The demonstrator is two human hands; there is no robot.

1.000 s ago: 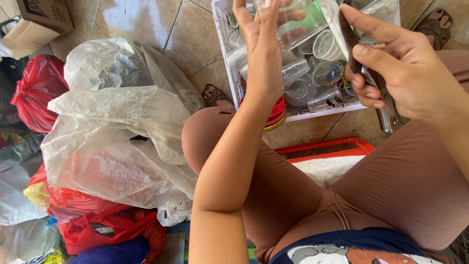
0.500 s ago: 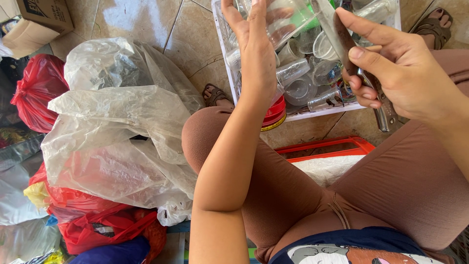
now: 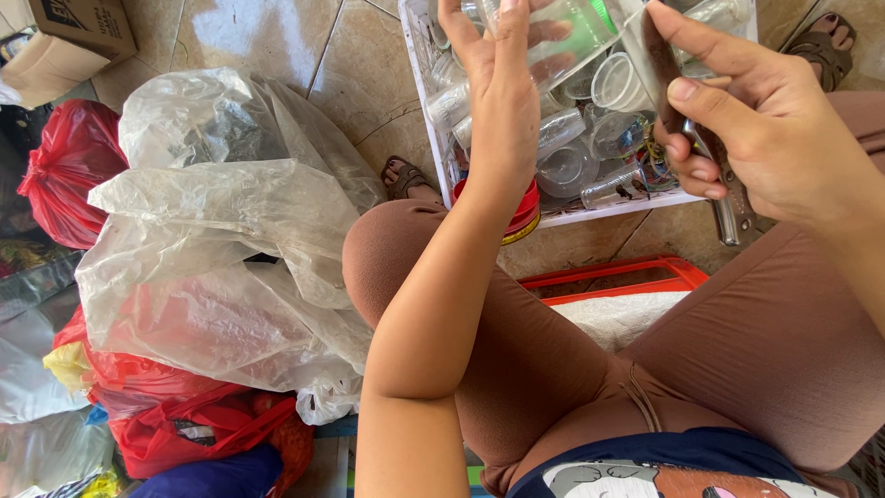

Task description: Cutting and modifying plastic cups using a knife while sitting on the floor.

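A tiled floor [image 3: 277, 37] is carrying a white crate [image 3: 433, 175] of clear cups, clear plastic bags [image 3: 221, 240], red bags [image 3: 64, 166], a cardboard box [image 3: 64, 41] and a red tray [image 3: 636, 277].

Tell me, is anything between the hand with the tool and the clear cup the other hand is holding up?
Nothing visible. The left hand holds the clear plastic cup up over the white bin. The right hand grips a dark-handled tool right beside it, with only open air between them.

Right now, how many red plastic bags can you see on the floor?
2. One red bag lies at far left beside the cardboard box; another red bag sits lower left under the clear plastic bags. More may be hidden.
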